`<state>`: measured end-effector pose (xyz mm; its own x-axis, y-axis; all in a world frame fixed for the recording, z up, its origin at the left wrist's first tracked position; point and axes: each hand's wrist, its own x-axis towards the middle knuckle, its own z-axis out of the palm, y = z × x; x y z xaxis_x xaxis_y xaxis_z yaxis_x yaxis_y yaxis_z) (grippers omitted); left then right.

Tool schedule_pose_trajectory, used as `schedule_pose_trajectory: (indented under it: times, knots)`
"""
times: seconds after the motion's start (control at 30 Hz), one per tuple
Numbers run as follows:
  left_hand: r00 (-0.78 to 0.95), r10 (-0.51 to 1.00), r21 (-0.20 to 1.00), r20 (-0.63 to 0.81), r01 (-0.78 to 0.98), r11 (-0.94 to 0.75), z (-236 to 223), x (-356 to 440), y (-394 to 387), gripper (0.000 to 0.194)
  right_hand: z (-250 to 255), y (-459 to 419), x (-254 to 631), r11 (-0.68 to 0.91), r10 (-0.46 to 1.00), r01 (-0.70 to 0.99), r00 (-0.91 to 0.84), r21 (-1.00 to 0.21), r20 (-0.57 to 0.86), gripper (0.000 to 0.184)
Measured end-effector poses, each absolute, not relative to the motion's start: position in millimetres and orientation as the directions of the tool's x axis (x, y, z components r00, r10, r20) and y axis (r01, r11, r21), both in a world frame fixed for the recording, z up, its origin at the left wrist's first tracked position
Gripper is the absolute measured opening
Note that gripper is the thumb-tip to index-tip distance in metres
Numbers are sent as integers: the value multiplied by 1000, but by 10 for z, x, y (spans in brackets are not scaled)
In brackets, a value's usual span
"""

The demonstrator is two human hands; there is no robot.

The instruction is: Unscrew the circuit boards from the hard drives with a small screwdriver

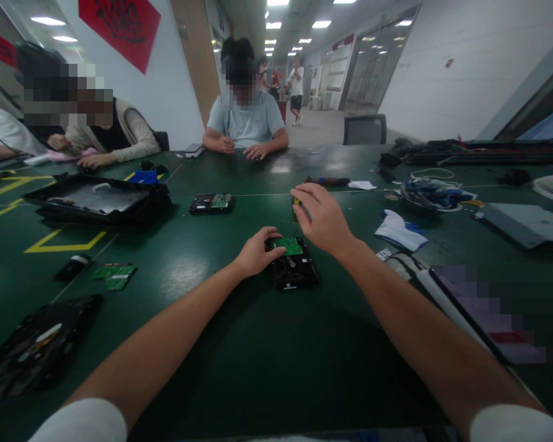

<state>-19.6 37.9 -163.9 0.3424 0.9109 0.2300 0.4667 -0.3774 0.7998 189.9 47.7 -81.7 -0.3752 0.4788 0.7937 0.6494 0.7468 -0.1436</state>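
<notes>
A black hard drive (295,275) with a green circuit board (291,246) lies on the table before me. My left hand (258,250) grips its left side, thumb over the board's edge and fingers at the far side. Above the drive's far end, my right hand (321,218) pinches a small screwdriver (295,201) with a black and yellow handle, held roughly upright. Its tip is too small to make out, so I cannot tell if it touches the board. Beyond my left hand sits a second hard drive (211,203), board side up.
Black trays (105,199) stand at left, near loose green boards (115,275) and a dark drive casing (41,344). At right lie a white glove (400,231), a tablet-like screen (483,313) and a grey metal case (529,221). A person (245,126) sits opposite.
</notes>
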Motion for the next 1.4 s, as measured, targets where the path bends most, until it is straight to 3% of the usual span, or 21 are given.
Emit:
schedule_pose_trajectory:
  times: [0.13, 0.33, 0.6, 0.87, 1.2, 1.4]
  knots:
    - [340, 911, 791, 233, 479, -381, -1644, -194, 383, 57, -824, 487, 1908, 735, 488, 667, -392, -124, 780, 38]
    - [339, 913, 795, 226, 477, -374, -1645, -195, 384, 57, -821, 470, 1906, 721, 503, 669, -324, -182, 801, 24]
    - [345, 907, 785, 240, 481, -390, -1651, -200, 387, 57, -833, 483, 1897, 735, 492, 665, -391, -131, 778, 38]
    - [341, 912, 790, 228, 482, -378, -1628, -196, 374, 57, -810, 462, 1896, 734, 510, 652, -341, -192, 790, 27]
    - [346, 911, 793, 224, 479, -377, -1647, -199, 390, 57, -813, 479, 1900, 728, 495, 672, -378, -136, 783, 38]
    - [342, 913, 791, 222, 484, -374, -1646, -204, 384, 57, -792, 473, 1916, 753, 477, 640, -371, -153, 797, 23]
